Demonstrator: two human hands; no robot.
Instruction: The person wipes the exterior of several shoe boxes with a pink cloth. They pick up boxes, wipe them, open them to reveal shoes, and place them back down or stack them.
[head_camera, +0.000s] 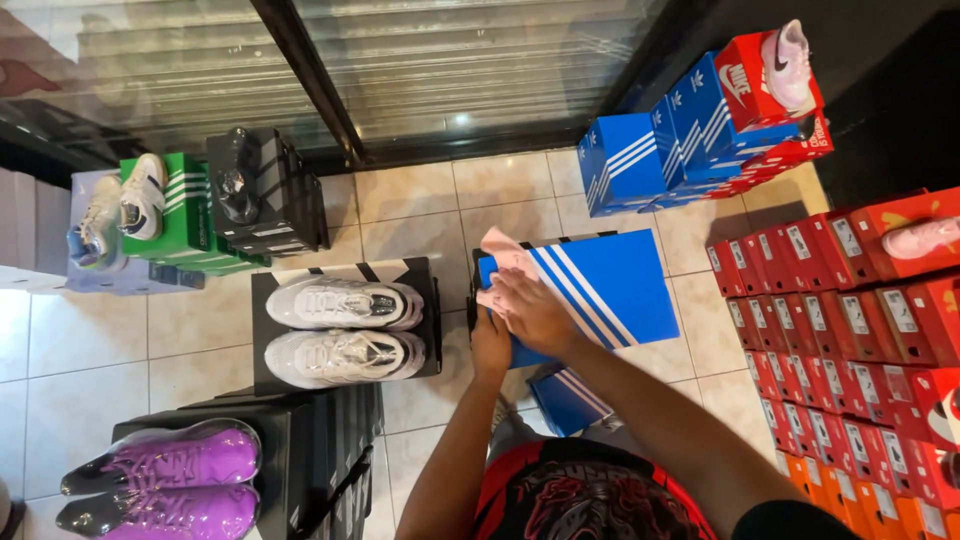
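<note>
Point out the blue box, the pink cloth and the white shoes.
Blue box (610, 285), head view, middle of striped lid.
Pink cloth (503, 252), head view, upper corner above the hand.
White shoes (345, 330), head view, between the pair's uppers.

Stood over a tiled shop floor (420, 215) ringed with stacked shoe boxes. Pressed a pink cloth (503, 268) flat on the lid of a blue striped box (610, 285) with the right hand (535, 310). Gripped the box's near left edge with the left hand (490, 345). Just left of that, a pair of white shoes (342, 330) lying on a black box (345, 275); nearer, purple shoes (165, 480) on a black stack. Farther left, a green box (190, 215) bearing pale shoes. To the right, rows of red boxes (850, 330); above them, a blue pile (640, 160).
</note>
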